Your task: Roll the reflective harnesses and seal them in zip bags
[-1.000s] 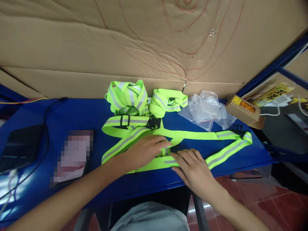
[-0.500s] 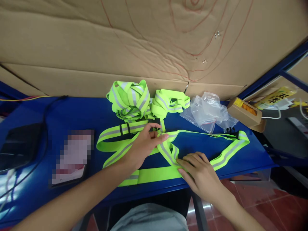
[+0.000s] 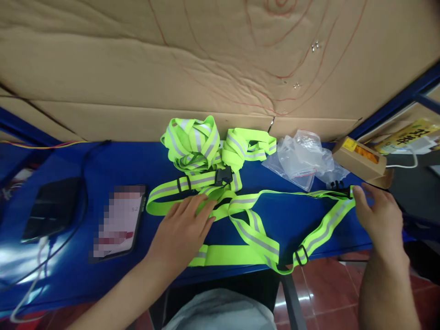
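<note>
A neon-yellow reflective strap harness [image 3: 237, 254] lies spread in loops over the blue table, with grey stripes along the webbing. My left hand [image 3: 184, 224] rests palm down on its left-middle straps, fingers loosely stretched over the webbing. A black buckle [image 3: 224, 175] sits just beyond those fingertips. At the harness's far right end, my right hand [image 3: 380, 213] has its thumb beside the folded strap end, with thumb and fingers apart. Black clips [image 3: 338, 185] are close to that thumb. One strap with a black slider [image 3: 301, 255] sags at the table's front edge.
Behind the harness sit a large bundle [image 3: 192, 142] and a smaller bundle [image 3: 235, 149] of similar straps. Clear plastic bags [image 3: 302, 158] and a small cardboard box [image 3: 360, 160] stand at right. A phone [image 3: 118, 222], a black device [image 3: 51, 206] and cables are at left.
My right hand has moved from the middle straps out to the harness's right end. My left hand has left the buckle area and lowered onto the straps nearer me.
</note>
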Available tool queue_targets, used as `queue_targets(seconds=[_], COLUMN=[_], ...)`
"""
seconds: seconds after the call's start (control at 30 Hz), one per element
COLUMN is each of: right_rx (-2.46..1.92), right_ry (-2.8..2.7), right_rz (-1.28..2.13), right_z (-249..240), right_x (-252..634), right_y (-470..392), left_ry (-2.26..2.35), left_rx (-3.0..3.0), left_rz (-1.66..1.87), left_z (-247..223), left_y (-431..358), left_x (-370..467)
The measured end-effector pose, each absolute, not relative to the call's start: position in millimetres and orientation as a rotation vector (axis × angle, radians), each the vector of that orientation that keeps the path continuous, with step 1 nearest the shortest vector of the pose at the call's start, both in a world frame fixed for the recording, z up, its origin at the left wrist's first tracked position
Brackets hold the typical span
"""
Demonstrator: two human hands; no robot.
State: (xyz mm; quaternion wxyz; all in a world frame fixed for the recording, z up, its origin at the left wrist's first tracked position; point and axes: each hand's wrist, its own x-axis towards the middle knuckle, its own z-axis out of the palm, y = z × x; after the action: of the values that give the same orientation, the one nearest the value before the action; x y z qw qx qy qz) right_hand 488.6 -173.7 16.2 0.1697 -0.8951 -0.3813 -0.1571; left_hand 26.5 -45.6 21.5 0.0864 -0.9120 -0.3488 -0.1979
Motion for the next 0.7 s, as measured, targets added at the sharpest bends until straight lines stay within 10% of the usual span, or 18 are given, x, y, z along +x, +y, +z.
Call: queue_targets(seconds=[0.47, 0.7], right_rx=[-2.674, -2.674], right_ry=[-0.970, -1.027], right_rz=[0.198, 0.206], right_z=[2, -2], right_x=[534, 553], right_y=[-162, -176], left_ry=[-1.431, -2.116], left_rx=[-2.702, -2.618], left_rz=[-0.364, -1.176], left_z=[19, 59], left_y=[12, -2], left_x=[85, 29])
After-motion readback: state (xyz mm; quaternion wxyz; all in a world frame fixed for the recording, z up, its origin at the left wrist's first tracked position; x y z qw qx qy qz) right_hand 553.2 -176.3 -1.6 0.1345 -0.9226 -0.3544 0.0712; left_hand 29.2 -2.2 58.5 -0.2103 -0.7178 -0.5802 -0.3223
